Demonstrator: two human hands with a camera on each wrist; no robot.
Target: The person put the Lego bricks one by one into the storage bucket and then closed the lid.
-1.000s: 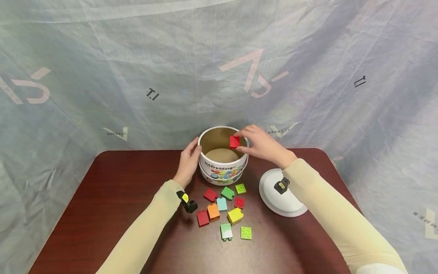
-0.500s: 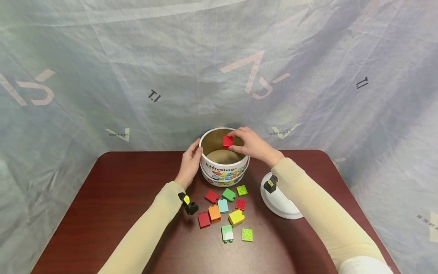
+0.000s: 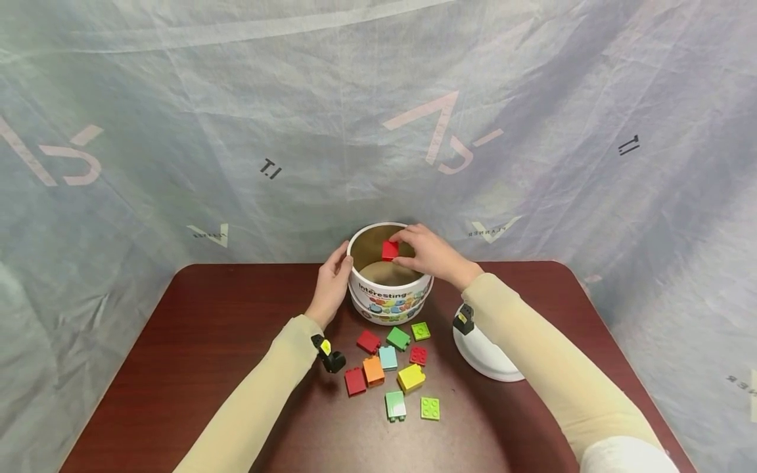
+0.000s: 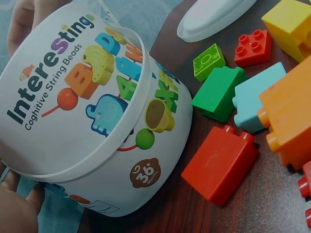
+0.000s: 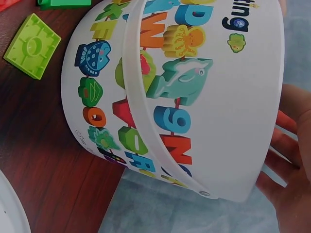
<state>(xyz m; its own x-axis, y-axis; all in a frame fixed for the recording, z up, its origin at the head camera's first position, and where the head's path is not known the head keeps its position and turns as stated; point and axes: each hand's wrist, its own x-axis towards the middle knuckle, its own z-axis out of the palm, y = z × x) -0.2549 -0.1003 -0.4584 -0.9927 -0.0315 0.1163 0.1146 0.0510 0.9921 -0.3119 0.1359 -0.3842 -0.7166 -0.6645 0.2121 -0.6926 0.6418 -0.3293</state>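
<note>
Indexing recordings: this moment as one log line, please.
left hand: touches bucket side | right hand: pinches red block at bucket mouth | lid: off, on table | other blocks: on table

1. Bright and even in the head view, soft light washing over the grey drape (image 3: 319,131), its folds only gently shaded.
2. A pale sheen spreads across the table (image 3: 449,447) at lower centre; glare whitens the light green block (image 3: 395,404).
3. Shadows darken the wood beside the left sleeve (image 3: 254,394) and right sleeve (image 3: 550,355); the bucket (image 3: 390,301) is shaded inside.
4. Wide-angle stretch: the sleeves broaden towards the bottom edge.
5. Left wrist: cooler, dimmer, the lettering (image 4: 51,70) crisp.
6. Right wrist: bluish too, the wood dark at lower left.
</note>
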